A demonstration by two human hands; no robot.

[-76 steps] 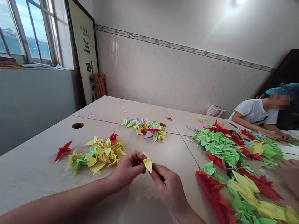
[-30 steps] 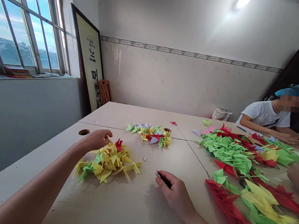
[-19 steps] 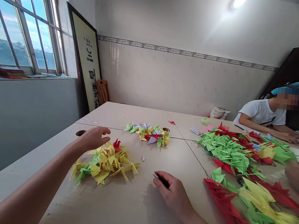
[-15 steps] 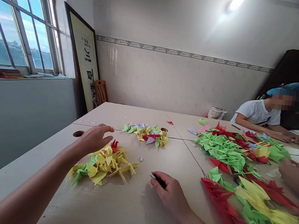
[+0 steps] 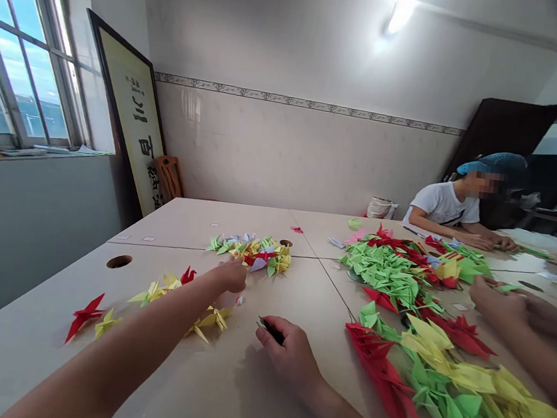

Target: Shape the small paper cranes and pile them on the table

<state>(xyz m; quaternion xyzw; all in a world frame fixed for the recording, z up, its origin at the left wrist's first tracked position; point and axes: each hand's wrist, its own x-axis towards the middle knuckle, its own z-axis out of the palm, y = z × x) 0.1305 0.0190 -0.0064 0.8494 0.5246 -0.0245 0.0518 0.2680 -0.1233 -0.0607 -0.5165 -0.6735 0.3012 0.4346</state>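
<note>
My left hand point(image 5: 230, 276) reaches forward over the near pile of yellow and green paper cranes point(image 5: 158, 292), its fingers curled down just short of a small mixed pile of cranes point(image 5: 253, 252); whether it holds anything is hidden. A tiny white scrap point(image 5: 239, 300) lies on the table just beside it. My right hand point(image 5: 287, 352) rests on the light wooden table point(image 5: 237, 392), closed on a thin black pen-like tool point(image 5: 269, 330) whose tip points left.
A single red crane point(image 5: 85, 313) lies at the left near a round cable hole point(image 5: 119, 261). Big heaps of green, red and yellow folded paper point(image 5: 425, 333) cover the right side. Another person's hands point(image 5: 499, 304) work there; a seated person point(image 5: 454, 205) is at the far right.
My left hand has moved from above the yellow pile forward and right toward the small mixed pile. My right hand stays on the table with the tool. The view has swung right.
</note>
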